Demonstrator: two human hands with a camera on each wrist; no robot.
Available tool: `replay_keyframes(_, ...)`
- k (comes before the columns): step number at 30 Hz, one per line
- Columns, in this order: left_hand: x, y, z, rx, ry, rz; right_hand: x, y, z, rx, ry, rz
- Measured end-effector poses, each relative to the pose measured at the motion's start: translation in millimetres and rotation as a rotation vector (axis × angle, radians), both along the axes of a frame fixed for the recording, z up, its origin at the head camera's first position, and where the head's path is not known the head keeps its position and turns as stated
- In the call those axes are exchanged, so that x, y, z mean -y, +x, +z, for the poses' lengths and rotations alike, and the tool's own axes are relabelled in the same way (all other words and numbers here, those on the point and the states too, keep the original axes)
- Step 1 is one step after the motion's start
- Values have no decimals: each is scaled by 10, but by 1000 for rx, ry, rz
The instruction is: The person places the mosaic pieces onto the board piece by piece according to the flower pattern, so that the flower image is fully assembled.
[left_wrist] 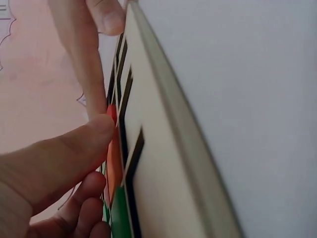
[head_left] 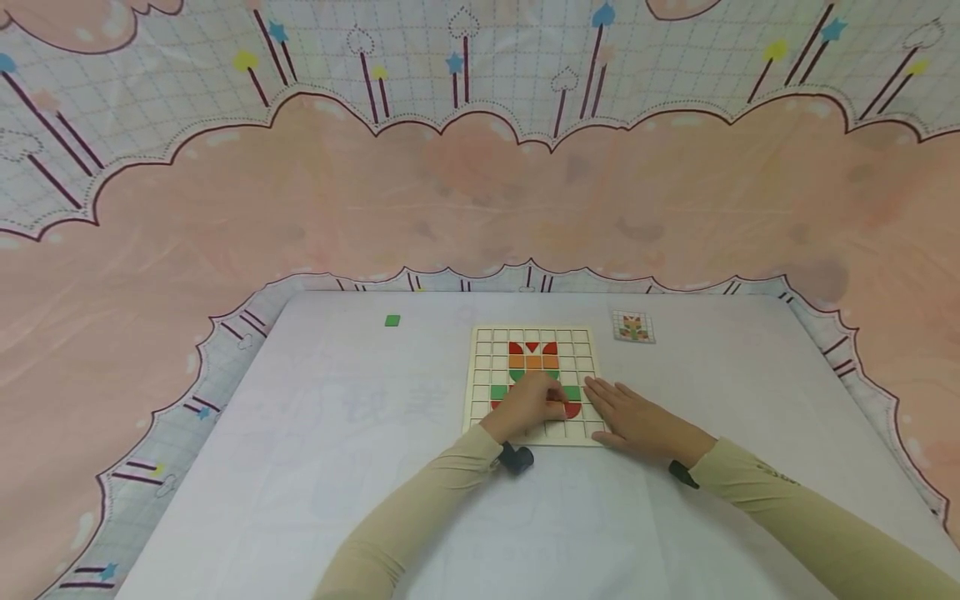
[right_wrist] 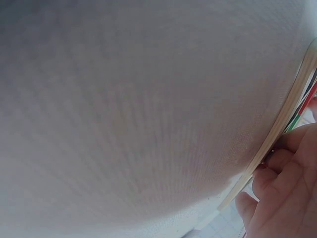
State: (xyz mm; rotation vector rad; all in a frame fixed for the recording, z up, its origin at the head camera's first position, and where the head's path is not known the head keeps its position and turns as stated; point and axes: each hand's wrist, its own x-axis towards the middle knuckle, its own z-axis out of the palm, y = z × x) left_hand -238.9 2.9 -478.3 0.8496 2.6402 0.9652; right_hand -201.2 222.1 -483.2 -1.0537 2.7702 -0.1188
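Note:
A square wooden grid board [head_left: 480, 350] lies on the table, with red, orange and green tiles set in a flower-like pattern. My left hand [head_left: 528, 404] reaches over its lower middle and hides several cells. Its thumb and index finger pinch at a red tile [head_left: 572, 410] in the lower right of the pattern. In the left wrist view, the thumb [left_wrist: 84, 141] meets the red tile [left_wrist: 112, 113] beside an orange tile [left_wrist: 114, 158] and a green one [left_wrist: 120, 213]. My right hand [head_left: 645, 423] rests along the board's right edge, fingers extended.
A small pattern card [head_left: 633, 327] with a similar flower lies behind the board to the right. One loose green square tile [head_left: 392, 320] lies at the back left. The white table [head_left: 337, 483] meets a patterned cloth backdrop [head_left: 480, 200] at the back.

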Motion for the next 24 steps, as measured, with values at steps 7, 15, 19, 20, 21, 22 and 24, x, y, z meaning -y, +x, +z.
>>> replay_keyframes(7,217,-117,20,99,44,1,-4,11,1,6,1,-6)
replay_keyframes(15,791,-397,193,38,113,62,1,25,3,-7,3,-11)
replay_keyframes(19,1158,-565,237,-27,124,155,3,21,-14,3,10,-20)
replay_keyframes(20,1252,-610,240,-41,129,186,6,24,-12,7,13,-23)
replay_keyframes(21,1346,-654,241,-56,127,216,8,26,-11,7,15,-26)
replay_keyframes(22,1440,-694,247,-63,128,244,11,29,-10,10,17,-29)
replay_keyframes(24,1623,-768,245,-95,132,305,14,34,-3,11,18,-32)
